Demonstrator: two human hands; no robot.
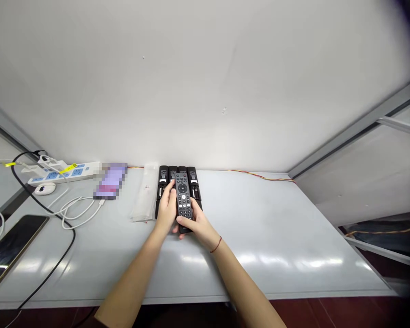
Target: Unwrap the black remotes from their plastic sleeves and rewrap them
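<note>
A black remote control (pixel 183 196) is held button side up between both hands, above a row of several black remotes (pixel 194 180) lying back side up. The outer ones show open battery compartments. My left hand (pixel 167 207) grips the held remote along its left edge, with the thumb on that side. My right hand (pixel 200 224) wraps its lower right end, thumb across the lower buttons and fingers underneath. Part of the row is hidden by the hands and the held remote. Left of the row lies a clear plastic sleeve (pixel 146 193).
Left on the grey table (pixel 276 237) are a phone with a lit, blurred screen (pixel 111 181), a white power strip (pixel 84 171), a white earbud case (pixel 45 188), a dark phone (pixel 15 246) and looping cables (pixel 71 214). Thin red-yellow wires (pixel 259 176) run along the wall.
</note>
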